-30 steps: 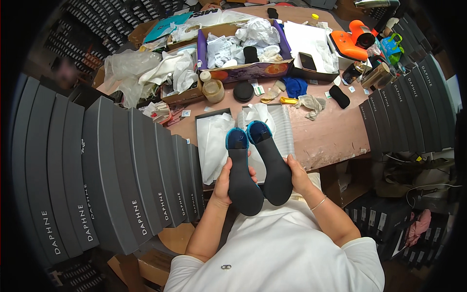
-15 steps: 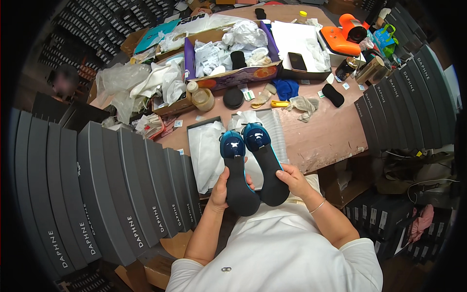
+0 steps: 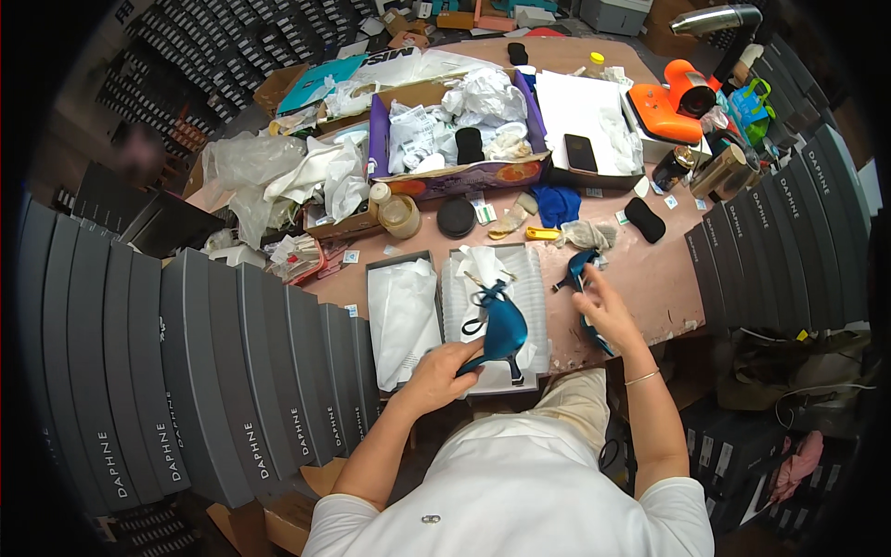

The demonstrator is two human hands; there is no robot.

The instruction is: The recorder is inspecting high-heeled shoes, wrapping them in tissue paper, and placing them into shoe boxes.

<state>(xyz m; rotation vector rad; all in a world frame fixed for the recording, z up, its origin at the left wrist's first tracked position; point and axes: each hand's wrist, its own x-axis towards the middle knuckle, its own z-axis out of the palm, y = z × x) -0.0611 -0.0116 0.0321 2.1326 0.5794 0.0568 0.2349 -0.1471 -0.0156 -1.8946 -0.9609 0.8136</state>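
My left hand [image 3: 440,376] grips a teal satin high-heeled shoe [image 3: 504,327] by its toe end, with a bow at the back and a dark heel tip hanging down. This shoe is over the open box lid or tray [image 3: 531,269] lined with white tissue. Farther right, my right hand [image 3: 608,311] is closed around the matching teal shoe [image 3: 581,265] at the table's front area; the fingers partly hide it. Left of the lined tray lies a grey shoebox part [image 3: 399,263] holding something wrapped in white paper [image 3: 403,306].
Stacked grey shoeboxes stand at left [image 3: 209,371] and right [image 3: 780,232]. Behind are a purple carton [image 3: 379,139] of crumpled paper, a glue jar [image 3: 399,218], a black round tin [image 3: 456,217], a yellow-handled cutter [image 3: 542,234], a blue cloth [image 3: 557,204], a phone [image 3: 580,153] and an orange device [image 3: 664,111].
Both shoes were held together, soles up, above the box parts. They are now apart and turned over: the right hand has moved right with one, the left keeps the other over the tray.
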